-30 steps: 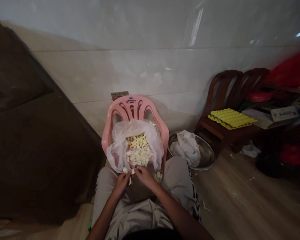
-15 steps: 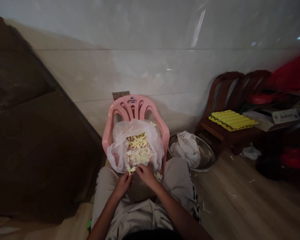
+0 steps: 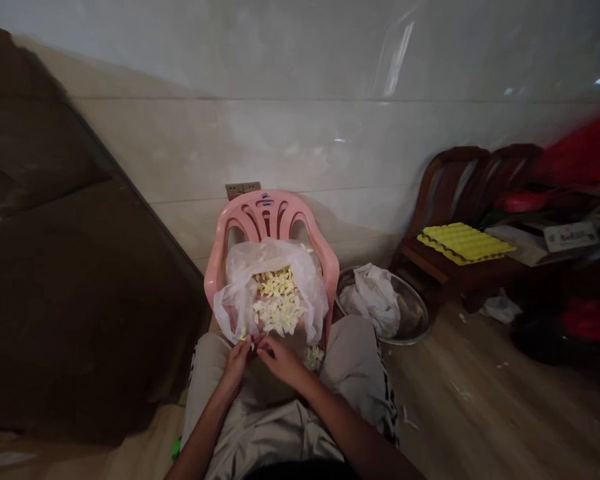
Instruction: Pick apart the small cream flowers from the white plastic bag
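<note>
A pale yellow-white flower (image 3: 243,335) shows at the fingertips of my left hand (image 3: 237,360), which is closed in a pinch on it. Beside it, my right hand (image 3: 284,363) has its fingers pressed together, the tips close to the left fingers; what they hold is too small to make out. Just beyond both hands, a white plastic bag (image 3: 237,263) lies open on the seat of a pink plastic chair (image 3: 269,197). Inside the bag's opening is a heap of similar loose flowers (image 3: 277,300). A smaller pile of flowers (image 3: 313,358) lies near my right wrist, between my knees.
Right of the chair, a metal basin (image 3: 415,313) on the floor holds a crumpled white bag (image 3: 373,300). A yellow egg tray (image 3: 465,242) rests on a wooden chair (image 3: 430,193). A dark brown panel (image 3: 80,300) stands at left. Petal scraps are scattered on the floor.
Both hands have shifted left and slightly toward me, closer together. The flower, earlier in view between the fingertips, now shows only partly at the left hand.
</note>
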Demonstrator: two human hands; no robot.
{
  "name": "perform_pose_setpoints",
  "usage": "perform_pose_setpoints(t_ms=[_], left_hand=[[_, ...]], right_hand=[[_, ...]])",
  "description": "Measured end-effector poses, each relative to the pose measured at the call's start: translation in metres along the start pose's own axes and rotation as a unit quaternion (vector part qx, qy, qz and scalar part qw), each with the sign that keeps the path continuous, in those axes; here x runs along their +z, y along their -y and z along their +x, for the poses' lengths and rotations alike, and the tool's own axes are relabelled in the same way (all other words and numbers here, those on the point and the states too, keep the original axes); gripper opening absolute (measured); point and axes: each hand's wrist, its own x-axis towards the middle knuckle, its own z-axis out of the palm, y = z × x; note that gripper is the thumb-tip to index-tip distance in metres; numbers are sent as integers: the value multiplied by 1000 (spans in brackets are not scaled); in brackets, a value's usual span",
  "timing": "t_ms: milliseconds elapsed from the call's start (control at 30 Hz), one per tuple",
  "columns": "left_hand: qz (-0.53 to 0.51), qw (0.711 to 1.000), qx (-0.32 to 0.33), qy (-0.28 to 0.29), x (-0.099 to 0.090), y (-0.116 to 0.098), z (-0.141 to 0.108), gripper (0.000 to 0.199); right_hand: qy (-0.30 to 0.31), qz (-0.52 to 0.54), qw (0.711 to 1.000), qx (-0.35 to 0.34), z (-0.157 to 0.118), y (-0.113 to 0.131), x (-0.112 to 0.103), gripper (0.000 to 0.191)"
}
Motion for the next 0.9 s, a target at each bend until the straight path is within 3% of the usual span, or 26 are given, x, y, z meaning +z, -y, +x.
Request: perform_pose_setpoints(t_ms=[167,433,533,633,700,800,900], left_hand=[[-91,994,-49,33,6,0,-7,55],[-99,993,-69,-7,6,10,-2,49],[-77,994,-74,-18,2,15,2,44],[-72,995,-73,-8,0,19,5,42],[-70,995,-67,20,0,21,7,45],[-73,992,-62,86,0,22,10,57],[-80,988,-69,115,-1,22,12,64]], right_hand=[[-3,-70,998,-4,-2,13,2,32],[24,-222,975,5,-2,26,0,24],[27,-225,974,6,-2,23,1,25],[0,-115,993,20,1,13,9,22],[-6,17,997,76,5,5,15,20],[24,198,963,180,11,-5,23,28],[60,274,935,218,15,-7,24,37]])
